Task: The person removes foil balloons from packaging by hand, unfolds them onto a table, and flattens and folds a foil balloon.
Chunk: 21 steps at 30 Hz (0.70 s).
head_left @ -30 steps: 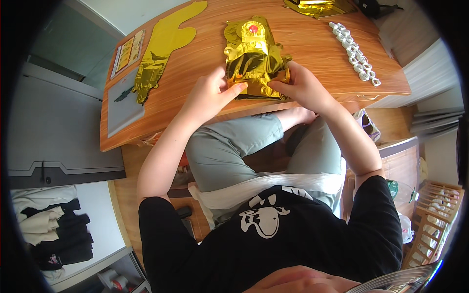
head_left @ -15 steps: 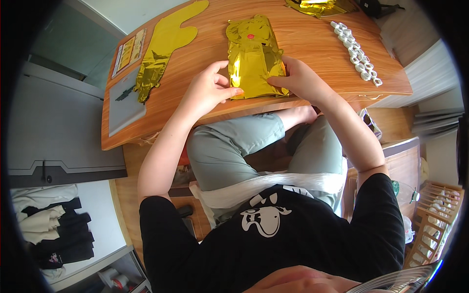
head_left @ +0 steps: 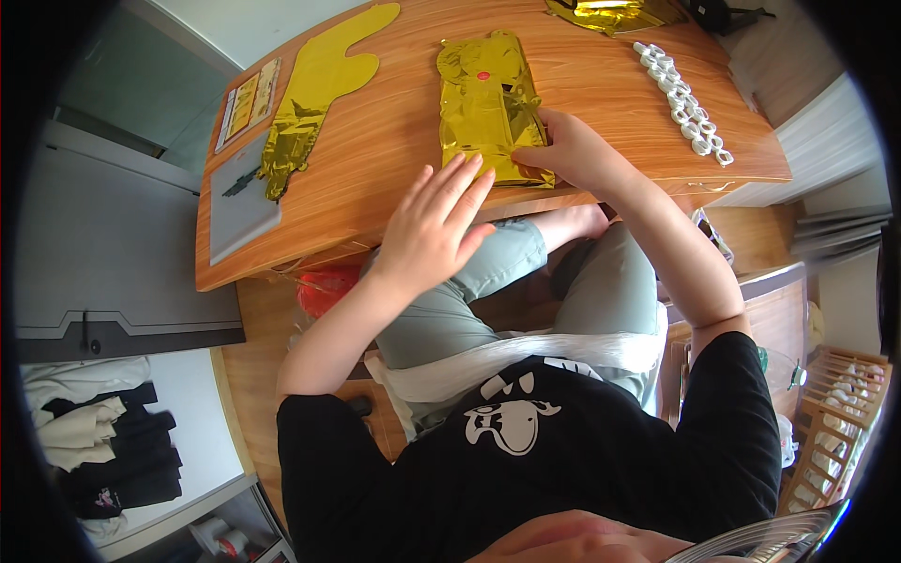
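Observation:
A folded gold foil balloon (head_left: pixel 488 103) lies flat near the front edge of the wooden table (head_left: pixel 394 141), with a small red spot on its upper part. My right hand (head_left: pixel 577 155) holds its right side near the front corner, thumb on top; the other fingers are partly hidden. My left hand (head_left: pixel 432 230) is open, its fingers stretched out over the balloon's front left edge. Whether those fingertips touch the foil, I cannot tell.
Another flat gold foil balloon (head_left: pixel 328 80) lies to the left, over a grey-white sheet (head_left: pixel 246 216) and beside a printed card (head_left: pixel 249 105). To the right is a strip of white rings (head_left: pixel 690 113). More gold foil (head_left: pixel 619 14) and a black item (head_left: pixel 718 14) sit at the far right.
My left hand has let go of the balloon's left side and swung toward me, its fingers straightening over the front edge. My right hand stays at the right side.

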Each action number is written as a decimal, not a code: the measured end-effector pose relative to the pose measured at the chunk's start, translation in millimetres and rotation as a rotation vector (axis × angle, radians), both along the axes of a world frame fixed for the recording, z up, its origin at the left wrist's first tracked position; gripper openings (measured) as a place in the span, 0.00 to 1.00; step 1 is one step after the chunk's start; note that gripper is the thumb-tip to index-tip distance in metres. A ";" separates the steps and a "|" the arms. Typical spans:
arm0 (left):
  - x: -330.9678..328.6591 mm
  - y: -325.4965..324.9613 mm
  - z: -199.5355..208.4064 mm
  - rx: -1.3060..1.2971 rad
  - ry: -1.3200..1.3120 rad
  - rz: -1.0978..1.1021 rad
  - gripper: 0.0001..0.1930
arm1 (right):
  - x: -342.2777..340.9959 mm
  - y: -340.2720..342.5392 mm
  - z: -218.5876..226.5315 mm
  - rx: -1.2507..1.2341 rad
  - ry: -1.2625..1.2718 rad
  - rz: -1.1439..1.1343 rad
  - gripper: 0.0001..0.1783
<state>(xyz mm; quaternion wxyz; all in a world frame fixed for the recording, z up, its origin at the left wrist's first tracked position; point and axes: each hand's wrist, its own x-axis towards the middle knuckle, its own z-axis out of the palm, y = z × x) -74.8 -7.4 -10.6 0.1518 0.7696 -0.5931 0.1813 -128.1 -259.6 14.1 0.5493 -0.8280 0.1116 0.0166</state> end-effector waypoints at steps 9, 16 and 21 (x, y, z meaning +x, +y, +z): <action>-3.7 -1.2 -18.4 0.034 -0.020 0.041 0.34 | -7.3 1.7 11.3 -0.038 0.033 -0.033 0.22; -3.8 -1.9 -20.6 0.009 -0.015 0.042 0.34 | -52.5 11.2 -9.5 -0.077 -0.366 -0.296 0.22; -5.3 -3.5 -21.2 -0.011 -0.010 0.046 0.33 | -60.2 25.8 -21.1 -0.376 -0.354 -0.300 0.26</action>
